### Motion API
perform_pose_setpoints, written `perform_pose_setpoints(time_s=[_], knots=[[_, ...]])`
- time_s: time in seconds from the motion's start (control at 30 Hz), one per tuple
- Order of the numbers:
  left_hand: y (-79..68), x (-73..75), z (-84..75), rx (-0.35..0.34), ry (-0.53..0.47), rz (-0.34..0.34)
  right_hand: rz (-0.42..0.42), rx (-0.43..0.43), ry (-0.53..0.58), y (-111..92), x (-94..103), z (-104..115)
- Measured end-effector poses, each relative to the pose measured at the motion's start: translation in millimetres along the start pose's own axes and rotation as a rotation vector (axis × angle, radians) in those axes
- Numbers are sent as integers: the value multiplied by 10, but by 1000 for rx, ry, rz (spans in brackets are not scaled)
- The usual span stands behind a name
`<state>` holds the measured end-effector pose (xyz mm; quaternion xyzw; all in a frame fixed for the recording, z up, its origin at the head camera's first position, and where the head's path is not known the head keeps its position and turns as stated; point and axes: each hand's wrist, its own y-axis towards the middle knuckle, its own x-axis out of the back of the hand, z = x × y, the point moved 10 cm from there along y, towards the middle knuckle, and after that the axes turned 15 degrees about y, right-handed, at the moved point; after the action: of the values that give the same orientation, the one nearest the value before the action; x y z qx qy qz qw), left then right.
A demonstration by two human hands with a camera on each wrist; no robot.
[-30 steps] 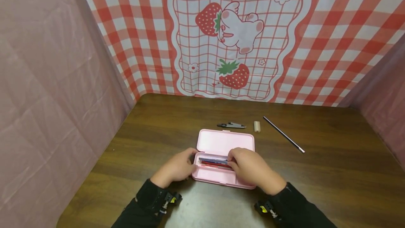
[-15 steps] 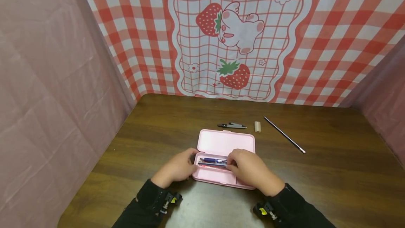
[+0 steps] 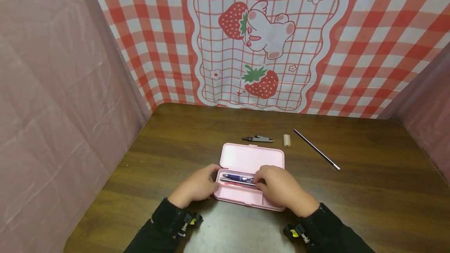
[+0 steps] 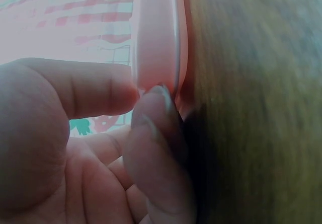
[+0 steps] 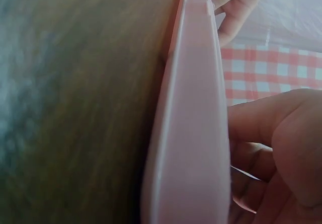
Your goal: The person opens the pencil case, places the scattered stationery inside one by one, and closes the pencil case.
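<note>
A pink pencil case (image 3: 242, 195) lies on the table with its lid (image 3: 251, 157) folded back. At its left end my left hand (image 3: 197, 184) grips the wall between thumb and fingers; the left wrist view shows the thumb and fingertips on the case's end (image 4: 157, 43). Inside the long compartment lie a blue pen (image 3: 233, 177), a thin silver-grey stick (image 3: 239, 182) and something red under them. My right hand (image 3: 281, 184) reaches in from the right, thumb and forefinger curled at the pens' right ends. In the right wrist view the case's front wall (image 5: 191, 123) hides those fingertips.
Behind the case a pair of compasses (image 3: 258, 139) and a cream eraser (image 3: 286, 140) lie on the table. Farther right is a dark pencil (image 3: 316, 148) with a pale end. A red checked cloth (image 3: 168, 42) hangs along the table's back edge.
The blue pen has come into view on top inside the case, where red and grey sticks showed before. The silver-grey stick has shifted slightly. Both hands have stayed nearly in place.
</note>
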<state>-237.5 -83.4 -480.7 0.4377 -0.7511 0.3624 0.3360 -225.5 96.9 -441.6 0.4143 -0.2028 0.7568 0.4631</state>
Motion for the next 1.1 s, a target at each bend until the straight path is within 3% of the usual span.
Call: perform_pose_setpoints(time_s=[0.33,0.77,0.9,1.1], knots=[[11,-2,-4,-4,10,-6,1,-171,25,16,6,-176],[17,-18,17,-1,23,-8,22,-146,29,10,27,-176],[19,-17,13,-3,22,-8,-12,-140,35,-10,203,-222],[24,-25,11,1,9,-1,-115,-166,39,-66,658,-410]])
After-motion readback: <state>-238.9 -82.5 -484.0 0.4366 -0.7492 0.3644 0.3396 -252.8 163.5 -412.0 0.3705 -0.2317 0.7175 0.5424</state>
